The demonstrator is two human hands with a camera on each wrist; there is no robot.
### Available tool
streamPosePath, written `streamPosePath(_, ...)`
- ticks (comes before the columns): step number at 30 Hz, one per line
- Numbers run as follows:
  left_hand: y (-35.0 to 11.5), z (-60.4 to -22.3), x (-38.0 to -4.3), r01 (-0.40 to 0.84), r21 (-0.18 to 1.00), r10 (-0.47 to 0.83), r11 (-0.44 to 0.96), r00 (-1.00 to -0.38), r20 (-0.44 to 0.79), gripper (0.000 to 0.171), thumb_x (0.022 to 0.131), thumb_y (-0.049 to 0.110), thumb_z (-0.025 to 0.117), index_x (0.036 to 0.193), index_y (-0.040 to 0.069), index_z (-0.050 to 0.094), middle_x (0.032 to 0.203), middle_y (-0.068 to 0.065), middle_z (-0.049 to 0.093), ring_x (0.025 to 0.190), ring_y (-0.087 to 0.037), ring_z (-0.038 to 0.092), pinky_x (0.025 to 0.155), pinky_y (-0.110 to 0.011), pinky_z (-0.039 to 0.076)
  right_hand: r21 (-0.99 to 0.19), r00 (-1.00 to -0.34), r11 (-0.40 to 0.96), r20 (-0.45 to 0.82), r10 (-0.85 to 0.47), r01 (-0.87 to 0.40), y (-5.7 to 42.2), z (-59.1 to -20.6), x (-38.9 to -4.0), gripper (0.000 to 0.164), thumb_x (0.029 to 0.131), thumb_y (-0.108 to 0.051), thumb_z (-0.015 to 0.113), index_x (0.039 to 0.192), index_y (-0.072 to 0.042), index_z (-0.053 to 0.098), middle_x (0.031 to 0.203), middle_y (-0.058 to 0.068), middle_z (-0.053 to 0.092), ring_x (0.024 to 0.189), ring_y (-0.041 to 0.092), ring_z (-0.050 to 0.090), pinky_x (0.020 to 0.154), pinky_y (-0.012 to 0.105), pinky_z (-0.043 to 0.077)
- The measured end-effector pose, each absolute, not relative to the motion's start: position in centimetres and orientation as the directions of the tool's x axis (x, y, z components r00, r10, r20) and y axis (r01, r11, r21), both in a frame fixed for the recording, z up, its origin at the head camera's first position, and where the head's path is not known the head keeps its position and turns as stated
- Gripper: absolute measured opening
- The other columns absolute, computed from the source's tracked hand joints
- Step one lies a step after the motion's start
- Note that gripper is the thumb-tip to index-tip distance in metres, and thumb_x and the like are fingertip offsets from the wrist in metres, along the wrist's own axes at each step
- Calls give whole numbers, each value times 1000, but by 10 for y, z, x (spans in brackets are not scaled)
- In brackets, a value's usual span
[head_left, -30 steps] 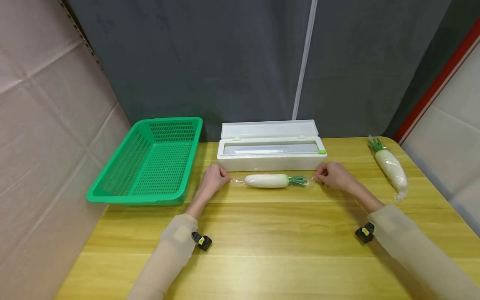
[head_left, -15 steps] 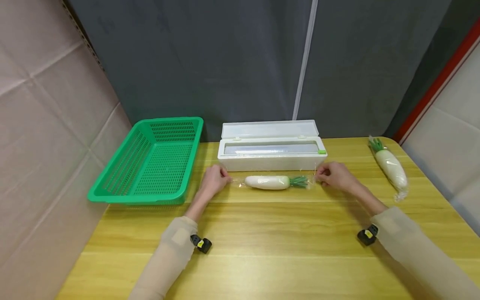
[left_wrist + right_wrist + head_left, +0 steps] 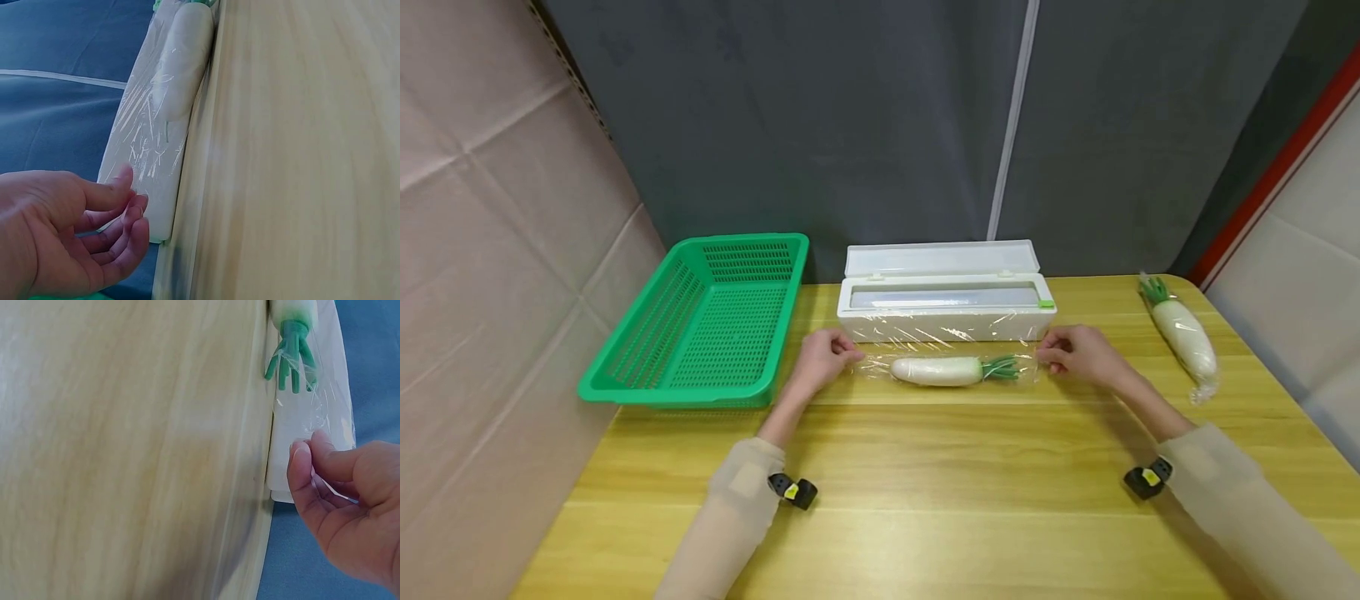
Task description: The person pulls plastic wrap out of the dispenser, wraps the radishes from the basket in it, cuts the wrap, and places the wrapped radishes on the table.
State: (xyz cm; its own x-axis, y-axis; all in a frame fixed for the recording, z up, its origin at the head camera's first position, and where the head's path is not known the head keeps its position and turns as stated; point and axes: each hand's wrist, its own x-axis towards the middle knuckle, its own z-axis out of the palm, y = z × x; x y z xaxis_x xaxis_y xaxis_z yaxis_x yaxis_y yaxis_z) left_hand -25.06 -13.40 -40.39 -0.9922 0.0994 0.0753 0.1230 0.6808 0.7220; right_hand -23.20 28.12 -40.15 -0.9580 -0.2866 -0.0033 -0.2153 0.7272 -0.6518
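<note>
A white radish (image 3: pixel 936 372) with green stalks lies crosswise in front of the film box, under clear cling film (image 3: pixel 917 343) that stretches back toward the white cling film box (image 3: pixel 947 325). At the radish's root end, my left hand (image 3: pixel 822 360) pinches the film's left edge between thumb and fingers. Just beyond the green stalks, the right hand (image 3: pixel 1078 357) pinches the other edge. In the left wrist view, creases run through the film (image 3: pixel 144 153) near the fingertips. The right wrist view shows film bunched over the green stalks (image 3: pixel 294 362).
A green plastic basket (image 3: pixel 765 379) stands at the left, its inside bare. At the far right of the wooden table (image 3: pixel 955 517) lies another radish (image 3: pixel 1183 333) in film. The box's lid (image 3: pixel 938 260) is raised against the dark curtain (image 3: pixel 820 125).
The radish has shifted slightly toward me with the film. More creased film now shows between it and the box. Both hands keep their pinch and have moved slightly further apart.
</note>
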Motion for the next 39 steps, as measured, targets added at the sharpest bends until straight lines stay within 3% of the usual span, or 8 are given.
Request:
streamPosePath(6,-137,-401,-247,121,724,74,679,-993,96,20,88,20,81,83,3,72,73,-4,64,67,-15,54,62,-26,44,-649,-963,732,4,-269,-207,285,-399,-230,14,101,-9,62,96,3,68,70,3,63,66,17,58,57,24,46)
streamPosePath(16,-131,-397,-249,192,731,62,655,-977,202,17,93,19,76,88,3,71,82,-8,69,78,-22,64,76,-34,53,-604,-977,768,108,-184,-212,297,-390,-229,23,103,-19,61,101,3,66,71,9,61,63,16,53,57,27,40)
streamPosePath(20,-123,-392,-251,253,740,98,624,-964,247,15,93,15,75,90,1,69,83,-10,69,78,-23,64,74,-32,54,-600,-974,770,179,-136,-218,300,-384,-229,23,102,-18,62,104,5,65,85,16,66,72,22,59,58,24,44)
streamPosePath(25,-111,-385,-254,326,729,141,602,-942,305,14,93,13,74,89,1,69,79,-9,68,73,-21,62,69,-27,51,-595,-963,766,241,-118,-243,302,-379,-233,29,101,-22,64,112,5,63,104,22,66,92,34,62,71,20,45)
streamPosePath(28,-105,-383,-256,353,728,161,588,-933,322,14,93,13,74,89,1,68,78,-8,67,72,-19,61,67,-26,49,-593,-957,758,252,-145,-271,302,-380,-239,36,101,-25,64,118,6,62,110,25,65,98,37,62,79,29,48)
streamPosePath(33,-93,-381,-260,397,723,212,565,-917,338,13,94,11,73,88,1,68,78,-8,67,71,-19,61,68,-26,50,-580,-934,736,280,-223,-350,302,-384,-250,40,98,-22,68,125,6,60,114,29,62,97,39,62,82,50,53)
streamPosePath(39,-78,-382,-266,442,722,275,532,-897,347,12,94,11,72,90,1,68,80,-8,66,72,-19,61,68,-26,50,-549,-922,743,276,-272,-383,297,-384,-257,44,97,-24,70,132,2,58,116,31,59,93,43,62,83,56,50)
